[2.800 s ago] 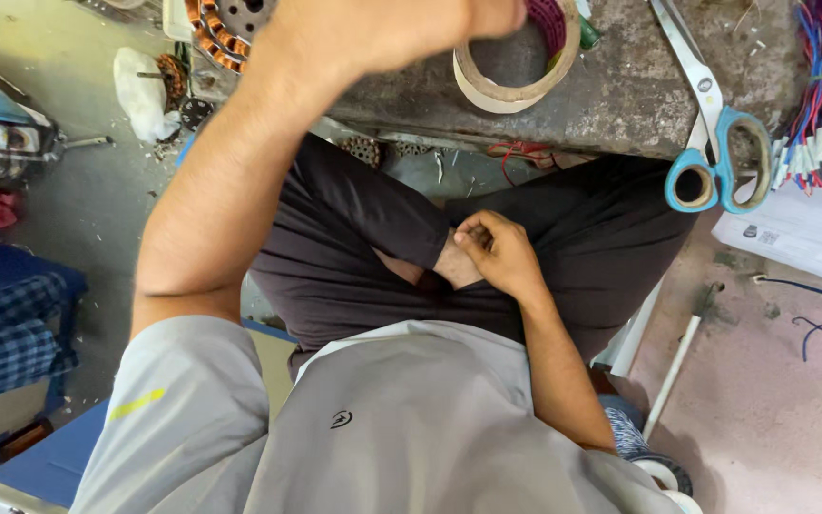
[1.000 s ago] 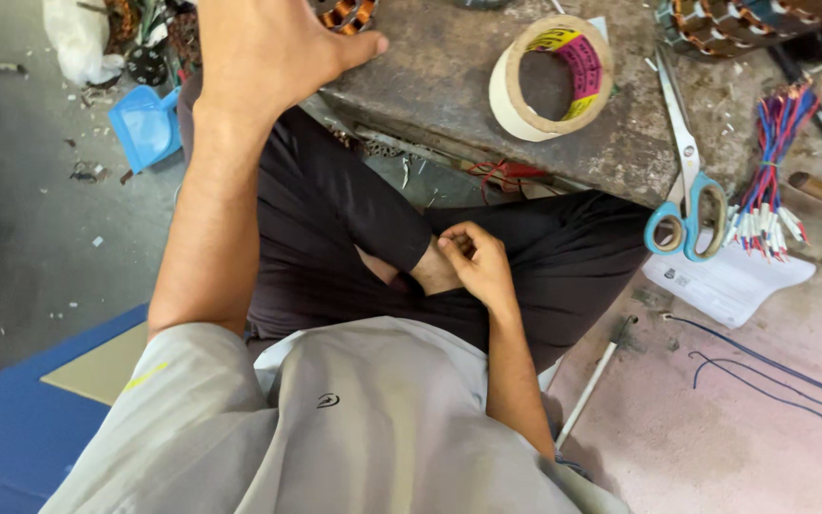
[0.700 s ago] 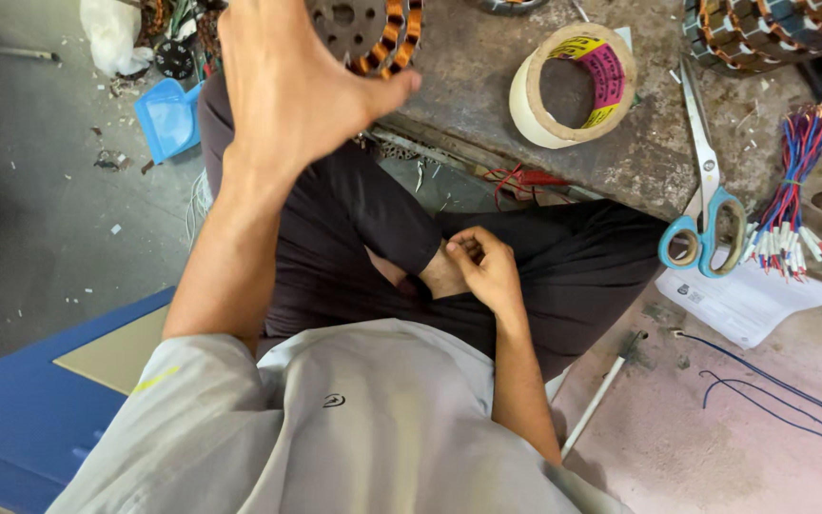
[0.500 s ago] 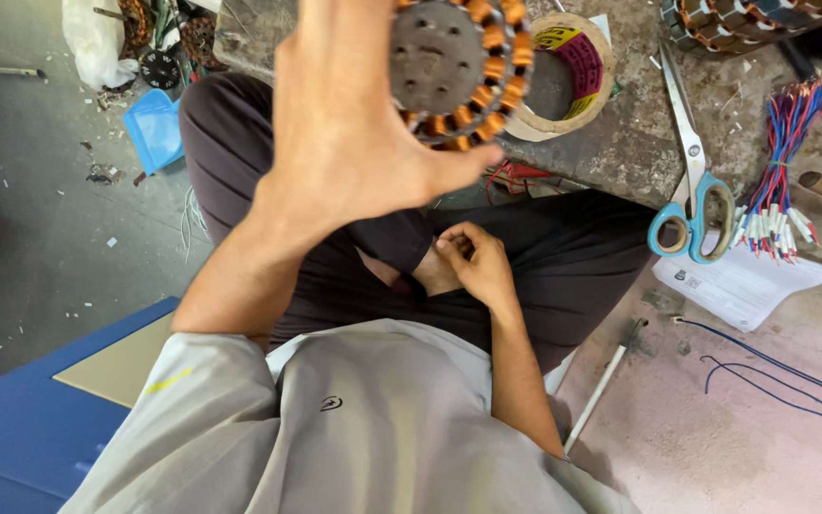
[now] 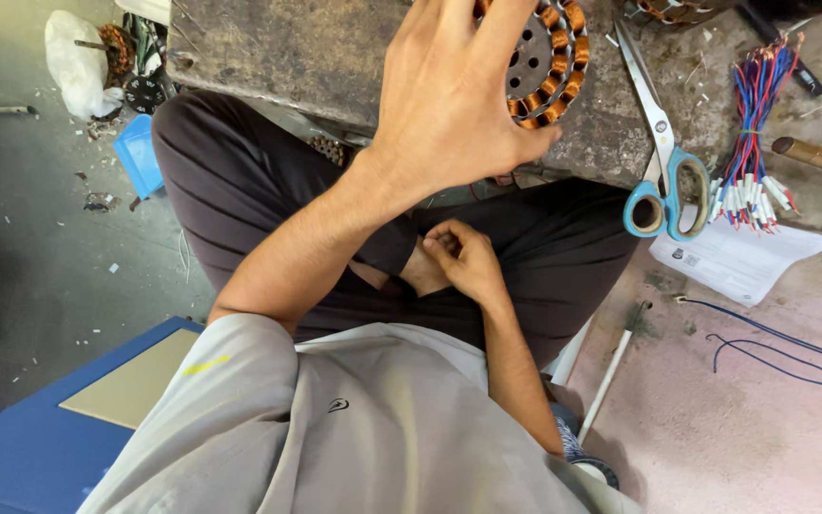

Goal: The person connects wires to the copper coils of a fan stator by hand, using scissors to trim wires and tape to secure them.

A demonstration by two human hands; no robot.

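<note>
Left of the scissors (image 5: 663,181), the left hand (image 5: 459,95) spreads its fingers over the stator (image 5: 544,57) on the bench (image 5: 297,52); the right hand (image 5: 463,262) rests curled, empty, in the lap. A loose grip could scrape the copper windings.

A grey short-sleeved shirt (image 5: 354,419) bears a small dark chest emblem; dark brown trousers (image 5: 240,181) cover the legs; forearms bare.

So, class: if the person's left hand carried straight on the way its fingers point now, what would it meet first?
The left hand already lies over the round copper-wound stator on the stone slab. Its fingers point towards the far end of the slab, so it would probably just slide further across the stator; depth is unclear.
</note>
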